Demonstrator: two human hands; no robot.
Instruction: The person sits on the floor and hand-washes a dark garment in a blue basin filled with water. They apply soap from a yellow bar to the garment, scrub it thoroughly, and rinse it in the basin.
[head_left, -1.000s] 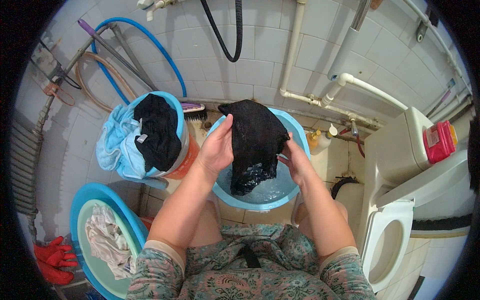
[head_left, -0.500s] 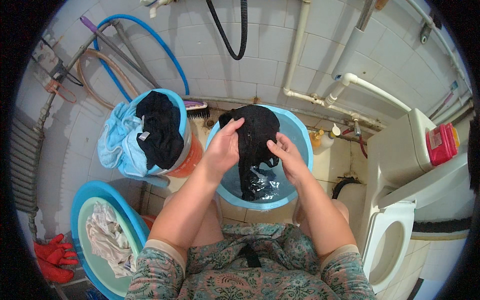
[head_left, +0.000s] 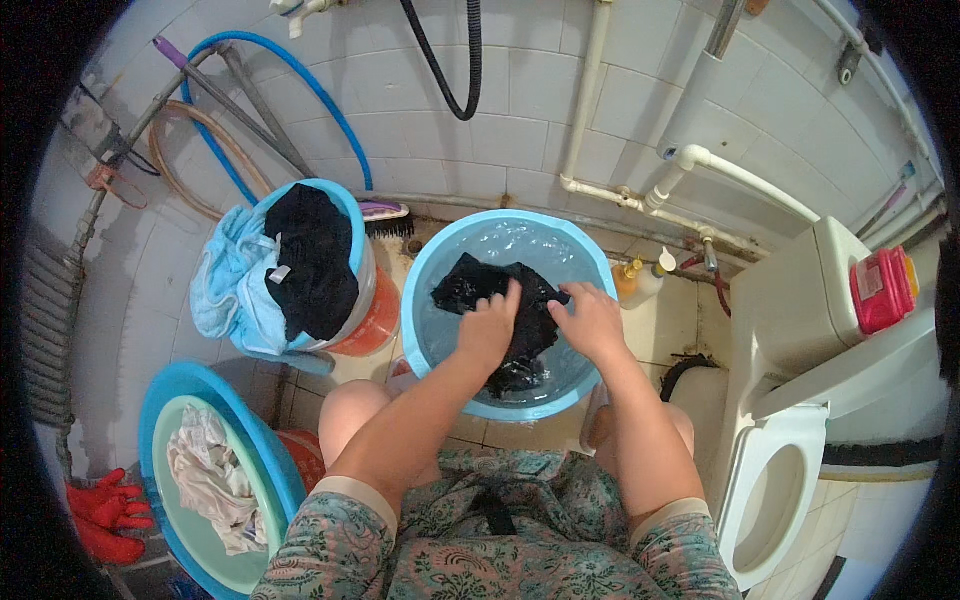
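A wet black garment [head_left: 535, 325] lies partly sunk in the water of a light blue basin [head_left: 413, 335] in front of me. My left hand [head_left: 488, 328] is closed on the cloth near its middle, fingers curled into it. On the garment's right side, my right hand [head_left: 590, 320] pinches an edge between thumb and fingers. What the fingertips hold is partly hidden by the hands. Part of the cloth spreads to the left, and a lower part hangs under the water near the front of the basin.
At left stands a bucket [head_left: 375, 325] topped with a black garment [head_left: 312, 260] and a light blue towel [head_left: 232, 275]. Nearer are nested tubs [head_left: 165, 400] holding pale clothes [head_left: 215, 480], and red gloves [head_left: 105, 515]. Pump bottles [head_left: 652, 278] stand right of the basin; a toilet [head_left: 770, 500] is farther right.
Both hands have lowered the black garment from above the basin into the water. The left hand has moved right and down, and its fingers have curled onto the cloth.
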